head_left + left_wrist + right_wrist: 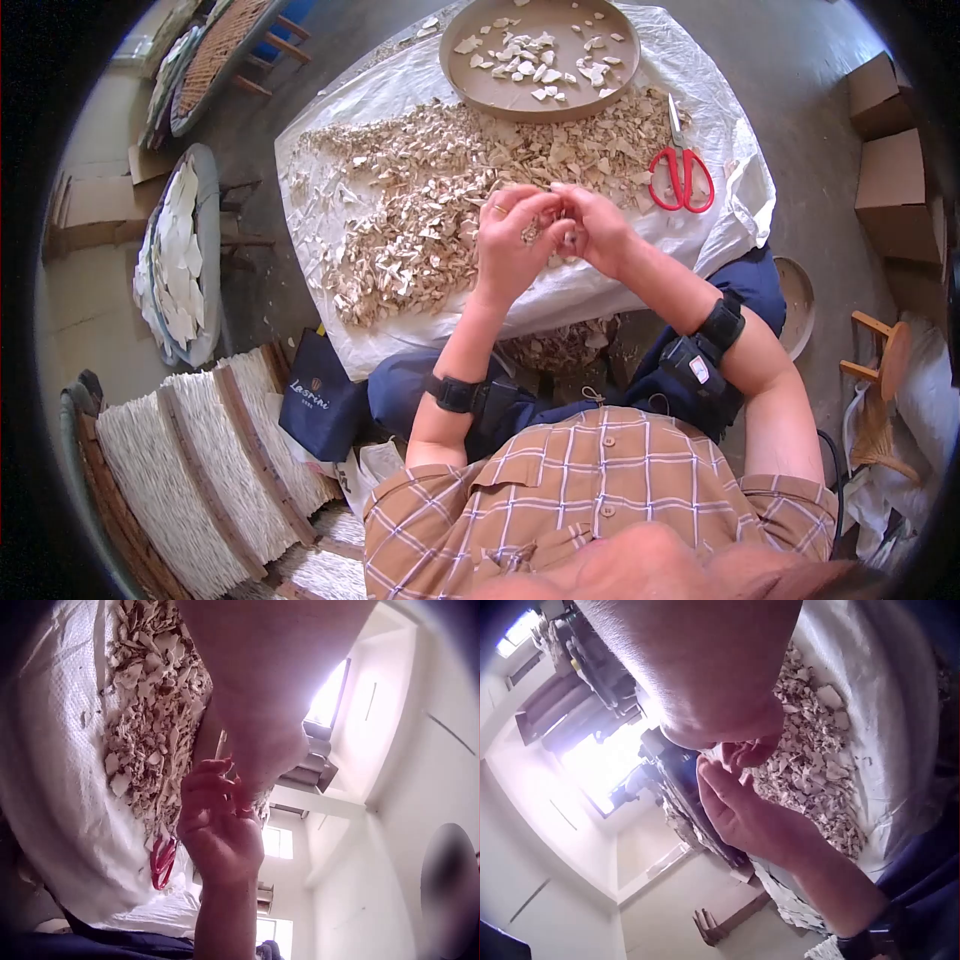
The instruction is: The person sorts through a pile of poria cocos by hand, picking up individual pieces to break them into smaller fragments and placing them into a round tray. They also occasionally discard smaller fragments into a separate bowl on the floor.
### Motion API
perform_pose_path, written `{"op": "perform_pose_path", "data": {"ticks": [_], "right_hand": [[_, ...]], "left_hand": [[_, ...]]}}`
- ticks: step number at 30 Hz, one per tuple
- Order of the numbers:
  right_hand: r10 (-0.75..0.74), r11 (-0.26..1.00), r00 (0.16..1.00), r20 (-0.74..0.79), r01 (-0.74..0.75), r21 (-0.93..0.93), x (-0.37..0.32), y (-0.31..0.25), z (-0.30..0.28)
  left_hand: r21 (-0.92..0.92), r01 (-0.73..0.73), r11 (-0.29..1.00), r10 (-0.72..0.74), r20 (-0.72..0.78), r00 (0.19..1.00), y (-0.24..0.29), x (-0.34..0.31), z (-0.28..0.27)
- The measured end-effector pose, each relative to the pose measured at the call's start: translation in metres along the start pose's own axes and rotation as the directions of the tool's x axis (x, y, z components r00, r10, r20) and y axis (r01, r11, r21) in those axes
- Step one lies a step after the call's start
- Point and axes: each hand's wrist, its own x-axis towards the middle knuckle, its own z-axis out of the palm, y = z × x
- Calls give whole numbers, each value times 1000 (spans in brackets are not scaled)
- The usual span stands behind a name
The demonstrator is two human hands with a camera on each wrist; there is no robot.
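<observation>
Step in hand: a small pale piece (570, 238) is held in the curled fingers of the right hand (600, 225); it is judged that single pieces are being worked by hand.
Left hand: it (512, 235) is brought against or close to the right, fingers bent; whether anything is gripped by it cannot be told.
Material: a broad heap of dry, pale beige chips (400, 250) is spread beneath and beyond the hands, over a white woven sheet (560, 305) draped on the desk.
Next move: a fine fingertip grip and a steady opposite hand are judged to be called for.
Tray: larger whitish pieces (527, 68) are held in a round brown shallow tray (545, 112) at the far edge.
Scissors: a red-handled metal pair (681, 150) is laid right of the heap.
In the way: the held piece is mostly hidden by fingers; the tray is reached across chips.
</observation>
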Motion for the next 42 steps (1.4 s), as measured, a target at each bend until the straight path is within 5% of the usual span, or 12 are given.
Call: {"op": "perform_pose_path", "data": {"ticks": [3,7,15,19,21,22,25,29,33,35,39,42], "right_hand": [[-71,995,997,-1,71,75,0,-19,-1],[-138,978,989,-44,143,150,-1,-44,-11],[-160,982,987,32,156,105,-6,-41,-11],[-194,975,981,3,193,109,-9,-48,-13],[-191,976,982,-7,191,106,-11,-47,-13],[-175,981,985,3,174,83,-11,-46,-13],[-156,987,988,18,156,31,-11,-36,-8],[-78,991,994,71,85,-102,-1,-15,-5],[28,993,995,100,-17,-113,2,-5,7],[36,999,997,68,-35,-9,2,-7,14],[-85,996,996,13,85,18,8,-25,9],[-209,973,978,-21,210,97,3,-44,5]], "left_hand": [[-70,115,991,-121,-95,988,0,-1,-7],[46,169,985,-171,58,984,-28,-12,-7],[337,-115,935,21,272,962,-31,-14,39],[162,220,962,-256,257,932,-37,-16,22],[-283,674,683,-592,327,737,-42,-16,4],[-430,723,541,-634,356,686,-41,-15,-6],[-643,727,241,-701,403,589,-41,-16,-28],[-750,647,137,-665,414,621,-31,-14,-26],[-628,602,492,-561,300,772,-5,-4,-15],[-430,429,795,-390,180,903,2,0,-13],[-460,541,704,-558,113,822,-16,3,-26],[-181,435,882,-407,173,897,-40,-8,-13]]}}
